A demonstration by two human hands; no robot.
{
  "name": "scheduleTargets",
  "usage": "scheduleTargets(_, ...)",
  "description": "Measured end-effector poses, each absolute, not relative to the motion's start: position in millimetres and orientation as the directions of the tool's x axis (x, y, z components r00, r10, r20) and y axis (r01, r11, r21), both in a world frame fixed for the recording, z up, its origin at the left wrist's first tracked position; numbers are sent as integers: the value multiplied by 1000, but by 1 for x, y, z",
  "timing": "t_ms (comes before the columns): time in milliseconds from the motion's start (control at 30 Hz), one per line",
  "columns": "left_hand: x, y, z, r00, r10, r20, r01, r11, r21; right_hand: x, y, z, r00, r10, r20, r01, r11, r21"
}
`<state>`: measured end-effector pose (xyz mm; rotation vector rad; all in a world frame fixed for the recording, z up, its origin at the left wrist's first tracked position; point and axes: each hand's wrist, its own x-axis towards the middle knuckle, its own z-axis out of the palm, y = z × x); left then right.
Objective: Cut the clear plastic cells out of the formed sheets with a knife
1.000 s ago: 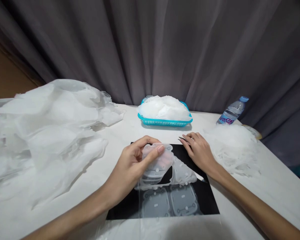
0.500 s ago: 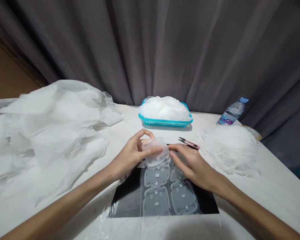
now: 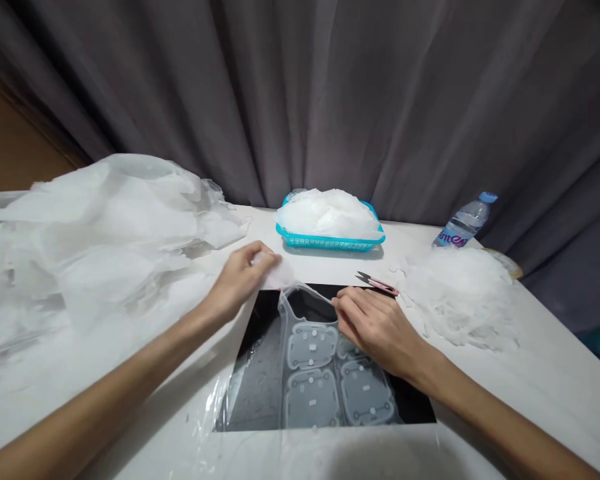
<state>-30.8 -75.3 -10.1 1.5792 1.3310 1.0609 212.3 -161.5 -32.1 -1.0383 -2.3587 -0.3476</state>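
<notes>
My left hand (image 3: 240, 275) is closed on a small white translucent fabric piece (image 3: 281, 273), beyond the far edge of a black mat (image 3: 261, 373). On the mat lies a clear, see-through sheet with several rounded-square outlined patches (image 3: 314, 347) marked with small white tabs and dots. At its far end the sheet has an open gap, with a thin strip stretched up around it. My right hand (image 3: 373, 323) pinches the right side of this strip, fingers curled over the sheet's upper right patch and partly hiding it. Close beyond that hand lie pink-handled thread snips (image 3: 379, 283).
A turquoise basket (image 3: 330, 243) heaped with white pieces stands at the back. Large crumpled white sheets (image 3: 105, 207) cover the left side. To the right are a heap of white scraps (image 3: 463, 300) and a water bottle (image 3: 463, 223), before a grey curtain (image 3: 360, 100).
My left hand has moved left and away from the sheet with the white piece, leaving a gap in the strip. My right hand's fingers have curled closed on the sheet's edge.
</notes>
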Motion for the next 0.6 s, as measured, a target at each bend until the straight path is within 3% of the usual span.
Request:
scheduleTargets(67, -38, -66, -11, 32, 994, 104, 298, -109, 948, 213, -159, -33, -513, 625, 589, 749, 661, -49)
scheduleTargets(233, -37, -73, -2, 184, 983, 5, 198, -42, 979, 217, -148, -38, -327, 792, 515, 761, 544, -353)
scheduleTargets(333, -33, -79, 3, 204, 979, -18, 180, -19, 983, 221, -142, -44, -279, 834, 476, 760, 494, -422)
scheduleTargets(467, -29, -82, 3, 282, 958, -58, 122, 24, 992, 222, -140, -44, -317, 832, 455, 718, 524, -457)
scheduleTargets(600, -23, -86, 1, 379, 922, -75, 118, 33, 993, 210, -140, -40, -406, 807, 429, 490, 588, -643)
